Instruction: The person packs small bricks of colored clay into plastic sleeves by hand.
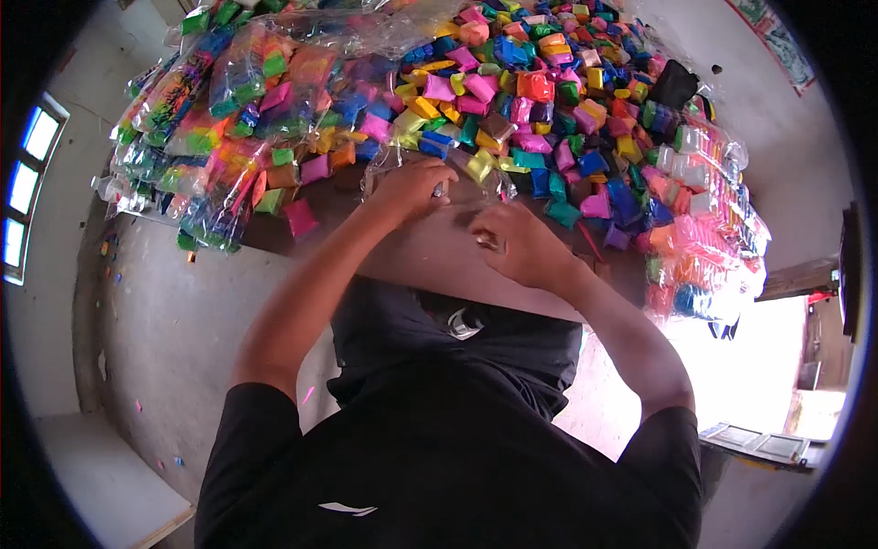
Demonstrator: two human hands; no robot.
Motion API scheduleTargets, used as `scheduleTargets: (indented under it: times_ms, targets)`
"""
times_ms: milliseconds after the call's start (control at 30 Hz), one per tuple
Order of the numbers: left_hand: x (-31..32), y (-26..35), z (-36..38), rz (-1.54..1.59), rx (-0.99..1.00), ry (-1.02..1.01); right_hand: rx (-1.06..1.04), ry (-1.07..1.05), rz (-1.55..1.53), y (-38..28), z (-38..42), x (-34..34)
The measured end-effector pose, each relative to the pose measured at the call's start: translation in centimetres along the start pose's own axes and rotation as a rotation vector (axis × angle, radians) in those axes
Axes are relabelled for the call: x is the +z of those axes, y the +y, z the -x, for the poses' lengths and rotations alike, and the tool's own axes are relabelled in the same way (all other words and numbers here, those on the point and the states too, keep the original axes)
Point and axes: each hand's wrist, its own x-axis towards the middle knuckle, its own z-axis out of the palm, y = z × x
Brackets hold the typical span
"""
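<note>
My left hand is over the near edge of the table, its fingers curled closed on a clear plastic bag. To its right, my right hand is also closed, with the bag's thin clear film seeming to run between the two hands. A small shiny bit shows at the right fingers; I cannot make out what it is. Just beyond the hands lie small wrapped blocks in many colours, among them a yellow block and a blue block.
Filled clear bags of colourful blocks are heaped at the left of the table. Stacked clear packs stand at the right edge. A black object lies on the pile at the back right. My lap is under the table's front edge.
</note>
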Motion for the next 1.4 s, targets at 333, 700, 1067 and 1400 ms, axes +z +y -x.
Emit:
scheduleTargets:
  times_ms: [333,700,1067,1400]
  targets:
    - [-0.4,1.1,0.7,0.026,-0.206,-0.004,0.345,-0.011,0.201,4.5,-9.5,3.8]
    - [0.8,0.3,0.9,0.029,-0.016,0.147,0.335,0.296,-0.097,0.8,-6.9,1.0]
    - [-0.7,2.1,0.6,0.033,0.017,0.046,0.167,-0.223,0.174,3.3,1.1,3.4]
    - [-0.2,1.8,0.0,0.064,0.056,0.093,0.508,-0.008,-1.011,-3.7,-1.7,2.0]
